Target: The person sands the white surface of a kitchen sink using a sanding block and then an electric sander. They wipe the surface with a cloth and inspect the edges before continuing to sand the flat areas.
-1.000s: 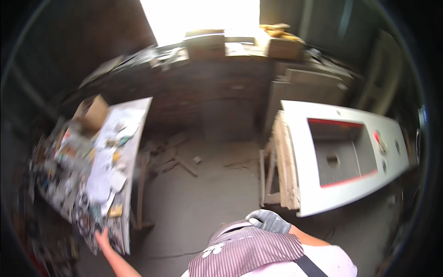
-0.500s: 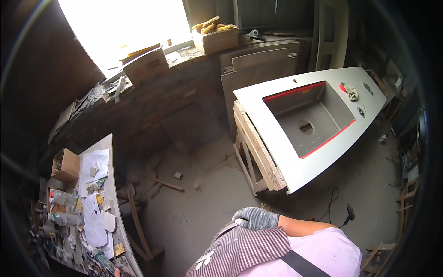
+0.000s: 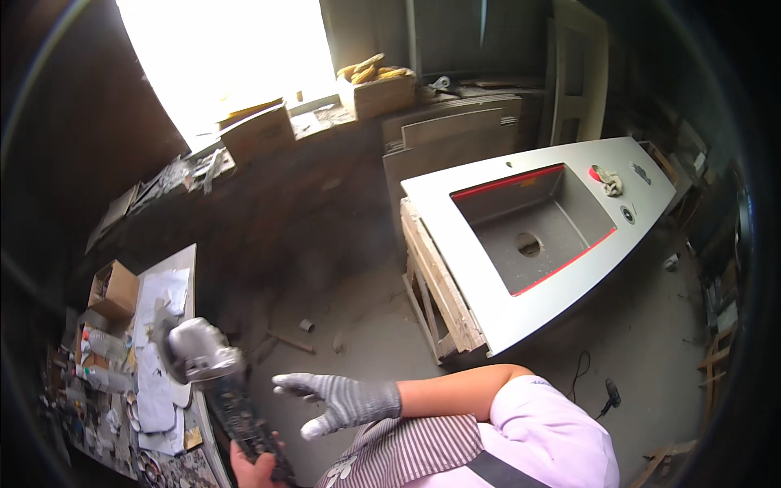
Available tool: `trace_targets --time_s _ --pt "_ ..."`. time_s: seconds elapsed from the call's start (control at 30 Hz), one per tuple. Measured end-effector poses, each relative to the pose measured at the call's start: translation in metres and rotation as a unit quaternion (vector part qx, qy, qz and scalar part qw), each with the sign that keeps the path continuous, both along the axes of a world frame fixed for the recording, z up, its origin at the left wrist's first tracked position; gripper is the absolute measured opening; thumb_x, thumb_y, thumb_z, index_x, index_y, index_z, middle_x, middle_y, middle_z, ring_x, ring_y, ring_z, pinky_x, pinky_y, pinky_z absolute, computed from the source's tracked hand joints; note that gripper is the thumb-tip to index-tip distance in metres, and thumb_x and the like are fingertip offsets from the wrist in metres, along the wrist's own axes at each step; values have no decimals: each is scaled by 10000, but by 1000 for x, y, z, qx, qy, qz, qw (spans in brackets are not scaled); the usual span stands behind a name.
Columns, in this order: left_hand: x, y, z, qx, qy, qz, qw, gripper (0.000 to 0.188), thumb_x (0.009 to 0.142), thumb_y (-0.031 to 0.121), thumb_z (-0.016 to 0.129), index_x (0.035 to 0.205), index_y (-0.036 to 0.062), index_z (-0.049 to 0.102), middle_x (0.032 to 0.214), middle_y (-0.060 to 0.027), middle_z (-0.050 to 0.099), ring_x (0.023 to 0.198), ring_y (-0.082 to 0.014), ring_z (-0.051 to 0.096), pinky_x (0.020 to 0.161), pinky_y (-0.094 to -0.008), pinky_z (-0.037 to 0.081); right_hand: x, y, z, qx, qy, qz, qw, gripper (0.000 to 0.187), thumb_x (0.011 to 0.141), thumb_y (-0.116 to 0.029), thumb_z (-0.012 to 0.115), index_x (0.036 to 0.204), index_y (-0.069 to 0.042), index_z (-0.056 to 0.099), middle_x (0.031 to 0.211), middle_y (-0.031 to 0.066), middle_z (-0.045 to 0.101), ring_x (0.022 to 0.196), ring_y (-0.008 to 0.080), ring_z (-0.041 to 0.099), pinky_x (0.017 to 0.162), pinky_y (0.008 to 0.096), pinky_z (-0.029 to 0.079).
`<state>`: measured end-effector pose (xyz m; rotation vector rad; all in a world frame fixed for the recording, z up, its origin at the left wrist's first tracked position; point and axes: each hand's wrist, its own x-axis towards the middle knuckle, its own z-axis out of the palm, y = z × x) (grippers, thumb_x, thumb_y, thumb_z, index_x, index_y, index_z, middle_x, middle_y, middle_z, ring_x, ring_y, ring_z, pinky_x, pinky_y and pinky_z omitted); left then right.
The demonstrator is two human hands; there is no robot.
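My bare left hand [image 3: 255, 467] grips the dark body of an angle grinder [image 3: 205, 355] low in the view. The grinder's silver head and round disc point up and away, over the right edge of the cluttered worktable [image 3: 181, 276]. My right hand [image 3: 348, 403], in a grey striped glove with white fingertips, reaches across from the right. Its fingers and thumb are spread with nothing in them, a short way right of the grinder. A pale countertop [image 3: 529, 325] with a grey sink [image 3: 561, 236] edged in red stands beyond my right arm.
The countertop rests on a wooden frame [image 3: 439, 285]; a rag [image 3: 610, 184] lies on it. Bottles [image 3: 106, 346], papers and a cardboard box [image 3: 114, 290] crowd the left worktable. A corded black tool [image 3: 610, 397] lies on the floor at right. Wood scraps [image 3: 290, 341] lie in the middle.
My left hand has come into view from the lower left, holding up the grinder. My right hand has moved left from my apron and its fingers have spread.
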<state>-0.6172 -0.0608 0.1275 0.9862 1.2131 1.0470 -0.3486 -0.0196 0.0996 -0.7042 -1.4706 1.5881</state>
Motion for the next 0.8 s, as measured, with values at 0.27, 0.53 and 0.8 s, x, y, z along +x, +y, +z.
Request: trace_targets --time_s 0.27,0.53,0.8 --pt "113 29 -10 29 -33 -251 967 608 786 110 818 1311 0 531 1013 -11 639 834 -103 594 726 -245 475 45 -1 4 -73 300 -122 943 737 853 -379 788 1434 -54 473 1373 119 584 1266 216 554 1058 374 460" --pt "161 39 -18 23 -39 -374 926 698 817 31 758 1421 4 408 1154 -53 599 937 -125 592 832 -271 492 85 -2 -7 -110 484 -139 857 550 866 -301 769 1320 -82 547 1185 115 662 1070 241 675 942 408 562" --pt "81 42 -133 -52 64 -317 945 129 968 69 633 1096 73 633 770 42 566 610 -52 489 545 -230 415 118 16 25 -6 539 -250 804 489 877 -257 743 1279 -65 542 1061 92 677 925 225 706 853 394 596"
